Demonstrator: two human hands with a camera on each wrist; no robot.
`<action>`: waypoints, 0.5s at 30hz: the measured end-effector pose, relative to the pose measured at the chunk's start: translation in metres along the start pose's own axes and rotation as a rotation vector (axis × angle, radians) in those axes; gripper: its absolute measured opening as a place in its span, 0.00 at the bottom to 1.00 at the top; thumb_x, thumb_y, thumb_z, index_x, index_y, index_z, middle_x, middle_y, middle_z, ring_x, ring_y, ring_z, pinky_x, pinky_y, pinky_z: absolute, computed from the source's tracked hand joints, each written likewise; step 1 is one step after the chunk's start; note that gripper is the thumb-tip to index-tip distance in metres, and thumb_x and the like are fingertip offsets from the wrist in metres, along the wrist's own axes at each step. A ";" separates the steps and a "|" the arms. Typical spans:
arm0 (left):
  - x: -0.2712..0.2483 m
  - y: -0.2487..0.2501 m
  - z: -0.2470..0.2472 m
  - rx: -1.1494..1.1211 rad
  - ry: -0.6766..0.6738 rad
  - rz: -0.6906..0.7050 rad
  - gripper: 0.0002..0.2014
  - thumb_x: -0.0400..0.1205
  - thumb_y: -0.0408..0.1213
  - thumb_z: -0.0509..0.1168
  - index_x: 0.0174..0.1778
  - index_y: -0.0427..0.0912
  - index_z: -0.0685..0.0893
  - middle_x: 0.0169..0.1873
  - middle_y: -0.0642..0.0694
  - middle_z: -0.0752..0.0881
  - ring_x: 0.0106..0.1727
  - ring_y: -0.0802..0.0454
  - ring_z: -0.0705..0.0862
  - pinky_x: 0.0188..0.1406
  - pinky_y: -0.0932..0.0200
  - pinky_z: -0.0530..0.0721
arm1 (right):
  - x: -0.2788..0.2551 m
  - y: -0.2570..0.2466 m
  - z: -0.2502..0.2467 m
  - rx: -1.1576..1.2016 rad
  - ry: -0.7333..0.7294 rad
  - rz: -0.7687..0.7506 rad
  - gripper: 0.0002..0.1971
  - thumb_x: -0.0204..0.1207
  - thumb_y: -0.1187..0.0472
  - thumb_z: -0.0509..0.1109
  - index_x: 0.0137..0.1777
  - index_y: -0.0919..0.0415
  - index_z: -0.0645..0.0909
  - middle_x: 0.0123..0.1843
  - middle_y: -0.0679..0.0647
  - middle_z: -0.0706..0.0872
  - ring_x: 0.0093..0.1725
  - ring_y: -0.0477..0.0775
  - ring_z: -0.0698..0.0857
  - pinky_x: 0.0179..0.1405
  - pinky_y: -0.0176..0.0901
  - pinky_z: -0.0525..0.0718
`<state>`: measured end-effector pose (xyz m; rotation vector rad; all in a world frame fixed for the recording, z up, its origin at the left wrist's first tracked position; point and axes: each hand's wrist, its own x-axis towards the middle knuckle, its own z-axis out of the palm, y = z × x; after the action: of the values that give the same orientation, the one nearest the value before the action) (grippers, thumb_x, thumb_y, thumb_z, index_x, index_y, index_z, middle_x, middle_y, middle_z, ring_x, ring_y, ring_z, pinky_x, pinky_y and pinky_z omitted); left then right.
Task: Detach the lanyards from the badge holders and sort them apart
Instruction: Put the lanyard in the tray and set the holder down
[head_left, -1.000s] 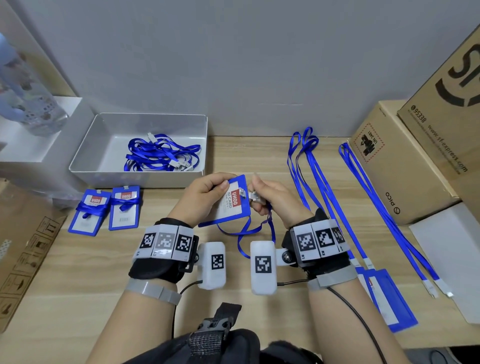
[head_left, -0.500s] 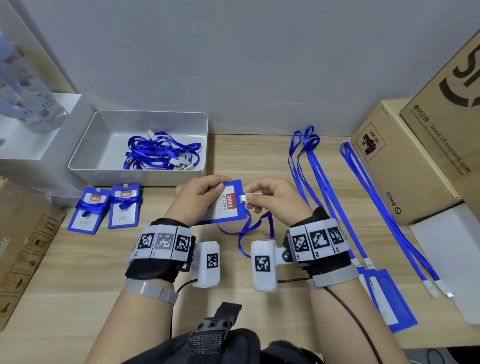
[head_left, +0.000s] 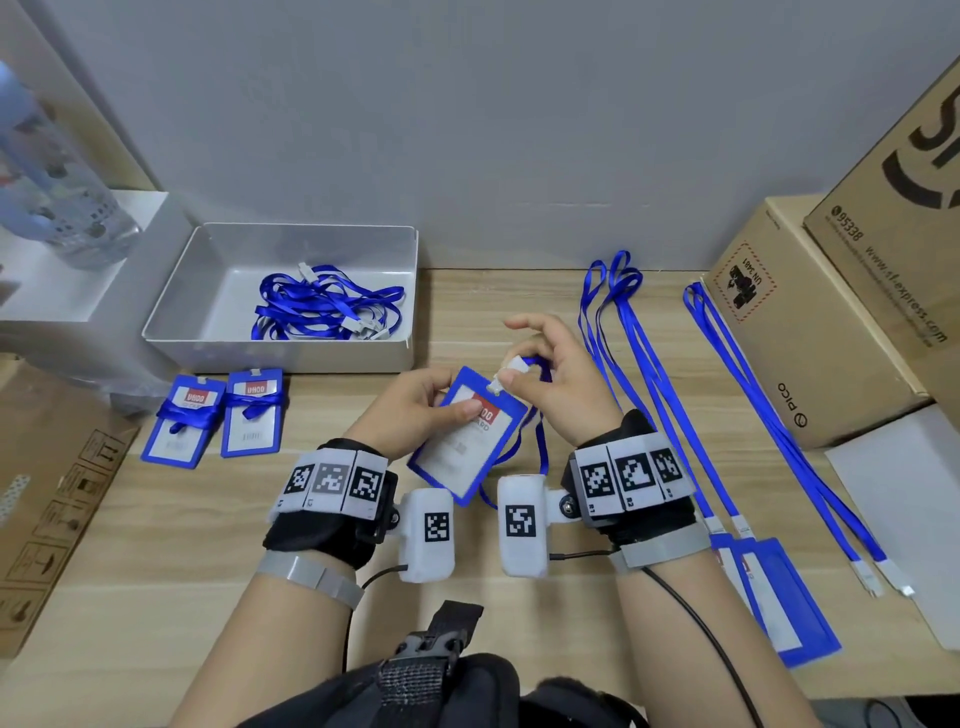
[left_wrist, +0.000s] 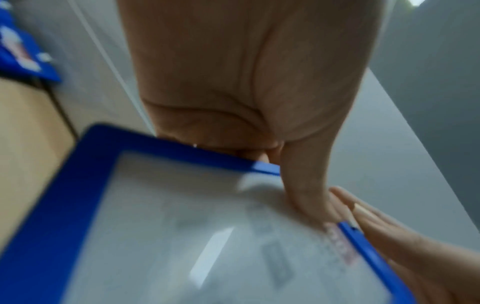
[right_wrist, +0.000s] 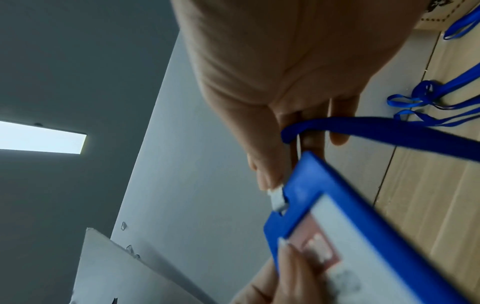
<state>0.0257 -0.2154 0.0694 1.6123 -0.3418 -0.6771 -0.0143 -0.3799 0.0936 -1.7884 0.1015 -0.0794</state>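
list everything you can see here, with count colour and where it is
held badge holder: 1, blue, above table centre
its lanyard: 1, blue, hanging below the right hand
clip: 1, white, at holder's top
tray: 1, white, back left
loose lanyards: tangled bunch, blue, in tray
wrapped badge holders: 2, blue, in front of tray
laid-out lanyards: several, blue, right of centre
flat badge holders: apparently 2, overlapping, blue, front right
cardboard boxes: 2, brown, right
table: 1, wood
left hand: grips holder
right hand: pinches clip

Blue badge holder (head_left: 464, 435), blue lanyard (head_left: 540, 436)
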 end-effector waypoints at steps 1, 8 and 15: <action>0.001 -0.003 0.003 -0.033 0.009 -0.004 0.08 0.79 0.24 0.62 0.45 0.42 0.82 0.30 0.55 0.90 0.33 0.63 0.87 0.35 0.69 0.84 | 0.000 0.003 0.000 -0.009 0.063 -0.013 0.22 0.71 0.70 0.70 0.59 0.48 0.72 0.45 0.49 0.80 0.48 0.44 0.80 0.49 0.34 0.80; 0.014 -0.009 0.026 -0.253 0.102 0.001 0.10 0.81 0.24 0.58 0.50 0.42 0.81 0.34 0.52 0.91 0.39 0.59 0.89 0.38 0.63 0.87 | -0.009 0.021 -0.007 0.018 0.099 0.226 0.16 0.73 0.62 0.70 0.60 0.60 0.74 0.46 0.50 0.81 0.45 0.45 0.83 0.39 0.31 0.85; 0.046 0.006 0.052 -0.445 -0.002 -0.117 0.14 0.82 0.25 0.58 0.61 0.38 0.79 0.42 0.50 0.90 0.46 0.55 0.88 0.45 0.59 0.88 | -0.034 0.052 -0.031 -0.051 0.118 0.359 0.08 0.73 0.65 0.70 0.50 0.57 0.76 0.54 0.63 0.87 0.52 0.60 0.87 0.54 0.60 0.85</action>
<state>0.0309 -0.2843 0.0626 1.2121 -0.0871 -0.7817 -0.0523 -0.4177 0.0492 -1.7894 0.5106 0.0761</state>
